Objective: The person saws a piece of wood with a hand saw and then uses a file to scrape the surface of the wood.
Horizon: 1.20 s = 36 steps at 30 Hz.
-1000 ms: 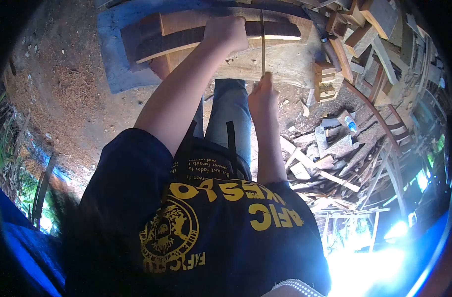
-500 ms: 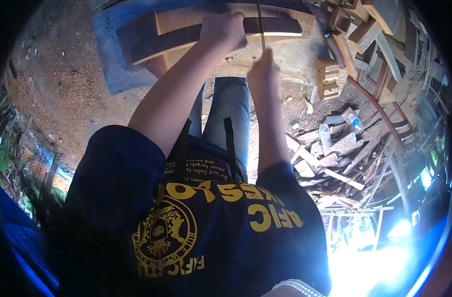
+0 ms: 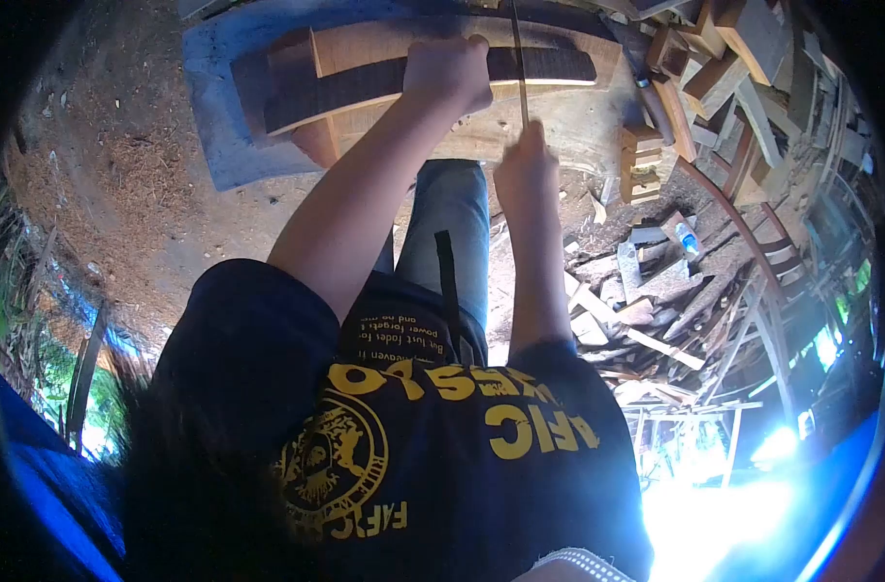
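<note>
My left hand [image 3: 449, 74] is closed over a curved wooden piece [image 3: 345, 92] with a dark upper face and a pale lower edge. That piece lies across other wood on a low work surface [image 3: 559, 131]. In my right hand [image 3: 528, 165] is a saw, gripped at its near end. Its thin blade [image 3: 522, 73], seen edge-on, crosses the curved piece to the right of my left hand. The saw's handle is mostly hidden in my fist.
A blue sheet [image 3: 205, 107] lies at the surface's left side. Notched wooden blocks [image 3: 641, 165] stand at the right. Beyond them are piled offcuts [image 3: 656, 301], a bottle with a blue label [image 3: 688, 238] and a curved wooden frame [image 3: 738, 218]. Sawdust [image 3: 122, 209] covers the left ground.
My right hand has drawn the saw a short way toward my body. My left hand stays on the curved piece. The whole view has shifted slightly.
</note>
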Tool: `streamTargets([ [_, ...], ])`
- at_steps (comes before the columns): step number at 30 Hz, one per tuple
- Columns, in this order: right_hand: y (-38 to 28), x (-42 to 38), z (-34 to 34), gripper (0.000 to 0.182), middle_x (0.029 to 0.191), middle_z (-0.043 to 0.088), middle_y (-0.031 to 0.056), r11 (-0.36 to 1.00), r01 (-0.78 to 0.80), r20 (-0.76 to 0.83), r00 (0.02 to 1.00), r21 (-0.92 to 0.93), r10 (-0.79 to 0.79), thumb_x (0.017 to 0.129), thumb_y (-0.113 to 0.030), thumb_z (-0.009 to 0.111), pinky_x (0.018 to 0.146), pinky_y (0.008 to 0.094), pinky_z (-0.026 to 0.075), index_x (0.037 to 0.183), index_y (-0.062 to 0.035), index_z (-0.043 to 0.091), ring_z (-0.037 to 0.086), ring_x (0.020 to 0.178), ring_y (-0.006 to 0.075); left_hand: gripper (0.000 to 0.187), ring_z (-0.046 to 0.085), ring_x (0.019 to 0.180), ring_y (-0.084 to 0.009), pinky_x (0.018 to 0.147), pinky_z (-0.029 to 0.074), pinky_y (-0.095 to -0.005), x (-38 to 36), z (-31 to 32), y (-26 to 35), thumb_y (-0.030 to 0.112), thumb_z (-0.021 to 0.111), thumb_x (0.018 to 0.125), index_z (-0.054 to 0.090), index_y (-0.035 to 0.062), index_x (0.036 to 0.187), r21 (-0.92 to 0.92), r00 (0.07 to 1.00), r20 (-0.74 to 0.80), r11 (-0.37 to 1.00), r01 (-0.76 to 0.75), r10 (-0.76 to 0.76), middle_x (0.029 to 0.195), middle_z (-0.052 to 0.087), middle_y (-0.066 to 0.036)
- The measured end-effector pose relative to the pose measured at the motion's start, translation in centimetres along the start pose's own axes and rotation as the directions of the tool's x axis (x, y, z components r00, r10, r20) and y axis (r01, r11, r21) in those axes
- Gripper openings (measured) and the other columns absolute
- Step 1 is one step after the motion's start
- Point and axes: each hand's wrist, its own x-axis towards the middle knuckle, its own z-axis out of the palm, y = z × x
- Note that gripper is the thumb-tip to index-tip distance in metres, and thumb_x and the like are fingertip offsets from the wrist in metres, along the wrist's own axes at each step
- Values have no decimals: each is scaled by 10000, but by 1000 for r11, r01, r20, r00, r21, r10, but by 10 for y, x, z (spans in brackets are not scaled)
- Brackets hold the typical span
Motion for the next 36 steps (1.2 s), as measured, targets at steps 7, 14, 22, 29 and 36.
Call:
streamTargets([
  [7, -10, 17, 2, 178, 857, 631, 295, 1000, -7, -52, 999, -25, 5, 873, -45, 455, 701, 531, 520, 1047, -27, 424, 633, 857, 459, 331, 680, 866, -250, 751, 504, -410, 0, 1, -2, 117, 607, 674, 640, 79, 1001, -56, 999, 47, 998, 11, -8, 884, 691, -112],
  [14, -4, -24, -6, 142, 889, 623, 304, 985, -174, 49, 984, -4, 174, 872, -65, 449, 734, 541, 494, 1006, -16, 444, 609, 903, 484, 321, 671, 888, -264, 778, 493, -421, -2, 3, -3, 119, 615, 689, 633, 75, 1006, -50, 1000, 7, 999, 8, -8, 904, 681, -119],
  [22, -3, 10, 1, 181, 790, 622, 307, 996, 91, -53, 994, -22, -92, 847, -19, 468, 652, 520, 522, 1021, -1, 421, 642, 792, 462, 318, 666, 879, -257, 784, 483, -437, -4, 2, -3, 126, 631, 694, 625, 69, 1007, -58, 1000, 4, 998, 1, -1, 891, 672, -120],
  [29, -15, 27, -6, 100, 864, 629, 291, 998, -11, -16, 1000, -58, 10, 894, -68, 446, 708, 512, 493, 984, -30, 465, 629, 870, 454, 290, 681, 784, -291, 726, 499, -442, -3, 13, -6, 91, 605, 661, 600, 70, 950, -126, 989, -148, 991, -41, 22, 788, 669, -144],
  [36, -5, -7, -12, 118, 901, 624, 284, 994, -107, 30, 994, -29, 108, 884, -98, 467, 732, 543, 472, 996, -64, 463, 593, 924, 483, 283, 659, 887, -270, 781, 478, -435, -3, 9, -6, 107, 608, 708, 621, 64, 987, -67, 998, -54, 998, -13, 10, 887, 669, -134],
])
